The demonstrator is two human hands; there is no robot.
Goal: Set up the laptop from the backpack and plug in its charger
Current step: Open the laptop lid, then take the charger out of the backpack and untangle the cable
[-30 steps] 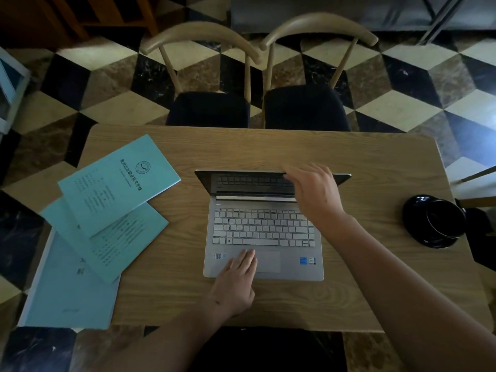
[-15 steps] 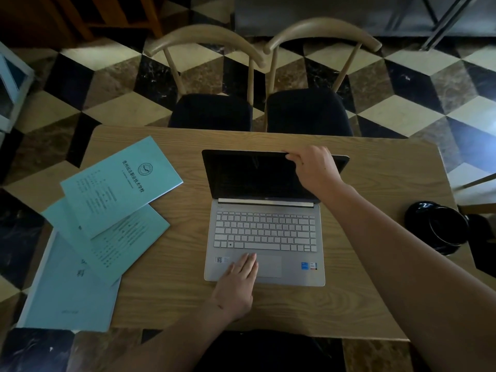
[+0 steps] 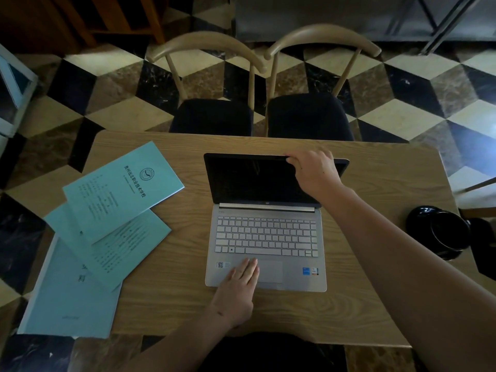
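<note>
Laptop (image 3: 265, 237) centred on desk (image 3: 174, 304), lid gripped at top edge by right hand (image 3: 312, 171); left hand (image 3: 239, 285) laid flat on palmrest. Risk: hinge overstrained if lid forced back.

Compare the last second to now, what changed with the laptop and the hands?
The right hand, gripping the top edge of the lid, swung it up from nearly closed to fully open; the screen is dark. The left hand stayed flat on the palm rest, holding down the laptop. The blue booklets and the black cup did not move on the table.
</note>
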